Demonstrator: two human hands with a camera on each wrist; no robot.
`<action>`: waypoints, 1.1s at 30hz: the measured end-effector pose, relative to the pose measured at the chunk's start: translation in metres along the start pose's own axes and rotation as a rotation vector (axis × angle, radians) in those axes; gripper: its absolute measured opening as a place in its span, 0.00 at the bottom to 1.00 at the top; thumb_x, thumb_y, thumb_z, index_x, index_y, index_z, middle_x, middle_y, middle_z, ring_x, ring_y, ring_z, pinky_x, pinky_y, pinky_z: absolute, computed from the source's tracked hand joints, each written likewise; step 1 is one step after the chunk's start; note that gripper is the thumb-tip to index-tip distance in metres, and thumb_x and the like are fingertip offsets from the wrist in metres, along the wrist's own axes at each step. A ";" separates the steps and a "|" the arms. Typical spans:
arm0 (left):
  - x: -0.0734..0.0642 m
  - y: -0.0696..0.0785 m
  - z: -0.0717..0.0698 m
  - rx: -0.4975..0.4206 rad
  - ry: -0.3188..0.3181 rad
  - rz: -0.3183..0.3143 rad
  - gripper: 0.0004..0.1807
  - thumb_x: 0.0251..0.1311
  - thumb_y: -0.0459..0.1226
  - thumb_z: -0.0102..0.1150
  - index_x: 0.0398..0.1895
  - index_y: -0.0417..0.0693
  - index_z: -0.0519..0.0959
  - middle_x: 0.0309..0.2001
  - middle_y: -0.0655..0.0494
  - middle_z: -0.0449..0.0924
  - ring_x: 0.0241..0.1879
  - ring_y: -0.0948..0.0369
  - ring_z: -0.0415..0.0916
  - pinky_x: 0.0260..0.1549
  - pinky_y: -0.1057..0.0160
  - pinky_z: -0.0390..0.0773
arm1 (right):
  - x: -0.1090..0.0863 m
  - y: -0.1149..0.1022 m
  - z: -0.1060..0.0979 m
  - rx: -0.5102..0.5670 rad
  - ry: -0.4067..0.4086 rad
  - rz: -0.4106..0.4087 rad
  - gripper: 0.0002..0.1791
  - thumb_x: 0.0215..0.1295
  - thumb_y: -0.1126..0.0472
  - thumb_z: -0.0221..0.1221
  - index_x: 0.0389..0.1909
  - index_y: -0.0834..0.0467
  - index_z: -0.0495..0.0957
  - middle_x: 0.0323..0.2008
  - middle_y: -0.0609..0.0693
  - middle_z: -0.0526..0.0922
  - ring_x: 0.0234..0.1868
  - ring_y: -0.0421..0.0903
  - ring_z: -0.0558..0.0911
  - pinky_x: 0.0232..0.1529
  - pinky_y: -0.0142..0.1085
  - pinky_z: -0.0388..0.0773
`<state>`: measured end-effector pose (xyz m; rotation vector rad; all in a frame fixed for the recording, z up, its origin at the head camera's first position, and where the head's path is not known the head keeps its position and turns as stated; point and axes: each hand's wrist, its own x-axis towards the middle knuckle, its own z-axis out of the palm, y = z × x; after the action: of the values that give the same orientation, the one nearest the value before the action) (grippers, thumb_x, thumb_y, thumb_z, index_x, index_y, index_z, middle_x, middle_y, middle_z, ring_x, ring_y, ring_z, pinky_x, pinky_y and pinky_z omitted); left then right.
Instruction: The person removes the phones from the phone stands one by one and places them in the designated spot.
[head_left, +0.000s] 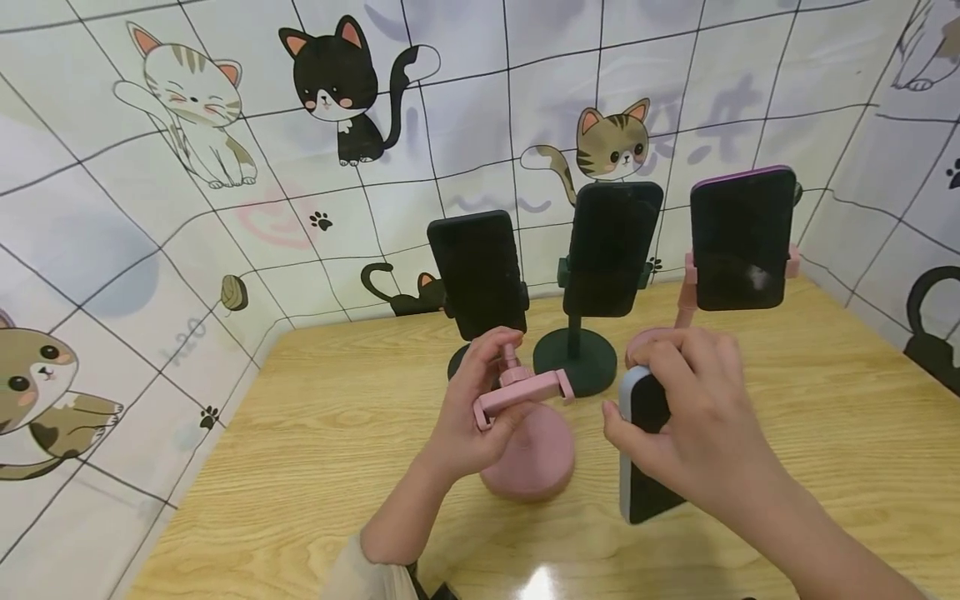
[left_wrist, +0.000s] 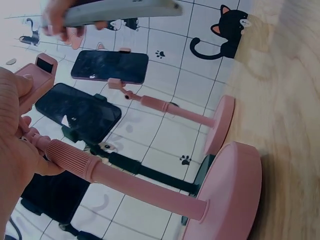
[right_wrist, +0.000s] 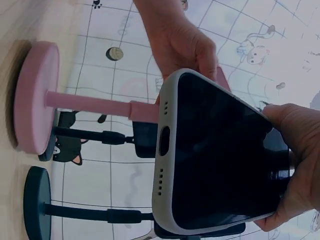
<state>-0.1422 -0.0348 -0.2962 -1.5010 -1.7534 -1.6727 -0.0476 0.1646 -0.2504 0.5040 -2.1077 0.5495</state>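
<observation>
In the head view my left hand (head_left: 472, 425) grips the head of a pink phone stand (head_left: 532, 458), thumb against its clamp (head_left: 521, 396). The clamp holds no phone. The left wrist view shows the stand's ribbed collar (left_wrist: 75, 160) just past my fingers, and its round base (left_wrist: 230, 195) on the table. My right hand (head_left: 701, 417) pinches a phone (head_left: 648, 467) by its long edges, to the right of that stand. The right wrist view shows the phone's black screen (right_wrist: 220, 160) and a pale case around it, with the charging port end toward the camera.
Behind my hands stand two dark phone stands holding phones, a left phone (head_left: 480, 275) and a middle phone (head_left: 611, 250). A pink stand (head_left: 686, 292) at the right bears another phone (head_left: 742, 237). The wooden table (head_left: 337, 417) meets a cat-printed wall covering (head_left: 465, 108).
</observation>
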 end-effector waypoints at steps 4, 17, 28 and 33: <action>-0.002 0.004 -0.009 -0.006 0.020 0.024 0.30 0.47 0.22 0.58 0.55 0.29 0.60 0.55 0.41 0.62 0.52 0.53 0.63 0.52 0.55 0.68 | -0.001 -0.001 0.002 -0.028 -0.103 0.124 0.20 0.37 0.58 0.64 0.32 0.62 0.70 0.37 0.59 0.71 0.38 0.55 0.64 0.32 0.44 0.54; -0.011 0.019 -0.042 -0.006 0.112 -0.137 0.29 0.50 0.26 0.60 0.56 0.29 0.61 0.53 0.32 0.64 0.56 0.46 0.63 0.56 0.56 0.65 | -0.010 0.028 0.024 -0.028 -0.461 0.454 0.24 0.49 0.56 0.62 0.44 0.65 0.69 0.46 0.66 0.63 0.44 0.61 0.63 0.42 0.57 0.65; -0.015 0.013 -0.082 0.119 0.239 -0.126 0.30 0.47 0.18 0.56 0.56 0.27 0.60 0.54 0.50 0.69 0.55 0.55 0.67 0.52 0.65 0.69 | -0.020 0.046 0.049 -0.051 -0.645 0.485 0.27 0.49 0.54 0.60 0.47 0.66 0.69 0.38 0.64 0.69 0.37 0.57 0.67 0.33 0.48 0.69; -0.016 0.006 -0.101 0.183 0.295 -0.145 0.31 0.44 0.14 0.53 0.56 0.28 0.60 0.53 0.56 0.69 0.55 0.57 0.67 0.53 0.65 0.68 | -0.027 0.052 0.058 -0.041 -0.637 0.462 0.23 0.47 0.55 0.60 0.41 0.66 0.70 0.32 0.60 0.70 0.36 0.54 0.66 0.34 0.49 0.61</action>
<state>-0.1737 -0.1299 -0.2762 -1.0132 -1.8286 -1.6498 -0.0994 0.1793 -0.3130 0.1670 -2.8713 0.6601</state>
